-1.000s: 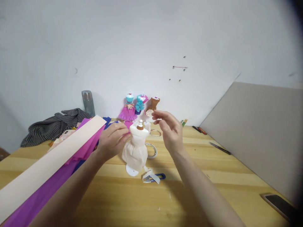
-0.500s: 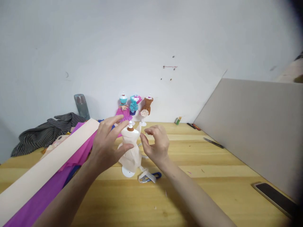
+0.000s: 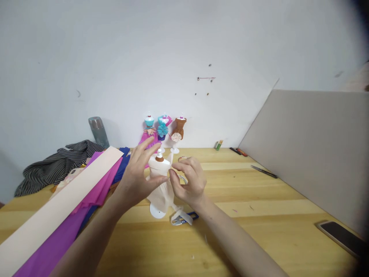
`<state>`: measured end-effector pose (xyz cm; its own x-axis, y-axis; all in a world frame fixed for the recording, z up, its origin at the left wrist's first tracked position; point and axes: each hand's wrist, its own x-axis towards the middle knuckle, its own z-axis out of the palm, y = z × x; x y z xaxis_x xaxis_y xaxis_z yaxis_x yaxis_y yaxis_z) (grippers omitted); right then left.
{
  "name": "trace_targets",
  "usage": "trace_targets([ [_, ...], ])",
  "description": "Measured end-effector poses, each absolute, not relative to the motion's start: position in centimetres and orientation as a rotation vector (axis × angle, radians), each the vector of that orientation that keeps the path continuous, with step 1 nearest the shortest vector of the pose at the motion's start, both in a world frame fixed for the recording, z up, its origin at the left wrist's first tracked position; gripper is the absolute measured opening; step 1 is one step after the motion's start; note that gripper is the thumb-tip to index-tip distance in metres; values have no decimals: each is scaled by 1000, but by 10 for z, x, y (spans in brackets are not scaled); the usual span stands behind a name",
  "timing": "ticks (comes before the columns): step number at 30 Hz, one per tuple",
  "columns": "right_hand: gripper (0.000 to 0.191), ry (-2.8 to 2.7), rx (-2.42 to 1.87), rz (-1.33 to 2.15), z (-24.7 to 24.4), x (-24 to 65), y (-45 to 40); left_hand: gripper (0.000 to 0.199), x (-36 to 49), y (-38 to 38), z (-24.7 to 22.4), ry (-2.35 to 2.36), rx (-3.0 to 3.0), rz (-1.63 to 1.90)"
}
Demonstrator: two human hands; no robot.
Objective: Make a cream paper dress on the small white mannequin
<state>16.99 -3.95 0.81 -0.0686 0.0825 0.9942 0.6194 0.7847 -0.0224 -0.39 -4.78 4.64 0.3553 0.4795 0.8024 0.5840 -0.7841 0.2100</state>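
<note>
A small white dress form [image 3: 157, 211] stands on the table, wrapped in cream paper [image 3: 162, 195] with a brown neck. At its left side is my left hand [image 3: 141, 173], fingers and thumb spread apart, the thumb reaching across its front. My right hand [image 3: 190, 179] is at the form's right edge, thumb and forefinger close together by the cream paper; what they pinch is too small to make out. Blue-handled snips [image 3: 193, 216] lie just right of the base, with a curled cream strip [image 3: 186, 217] over them.
Three dressed forms, one in brown [image 3: 180, 125], stand by the wall. Coloured paper [image 3: 52, 246], a long cream sheet [image 3: 66, 192], striped cloth [image 3: 57, 165] and a bottle [image 3: 98, 130] are left. At right: tweezers [image 3: 263, 171], a phone [image 3: 341, 236], a grey panel [image 3: 314, 154].
The view has shifted slightly. My right thumb and forefinger have come closer together beside the form. My left thumb has moved a little right across its front.
</note>
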Motion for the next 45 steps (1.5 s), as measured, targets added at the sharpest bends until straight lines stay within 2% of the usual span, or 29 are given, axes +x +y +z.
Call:
trace_targets([
  [15, 19, -1621, -550, -547, 10, 171, -43, 56, 8, -50, 42, -948, -2367, -1545],
  [25, 21, -1569, -680, -617, 10, 173, -34, 54, 8, -51, 41, -941, -2399, -1572],
  [45, 18, -1605, -585, -642, 7, 170, -38, 54, 9, -52, 41, -934, -2348, -1561],
])
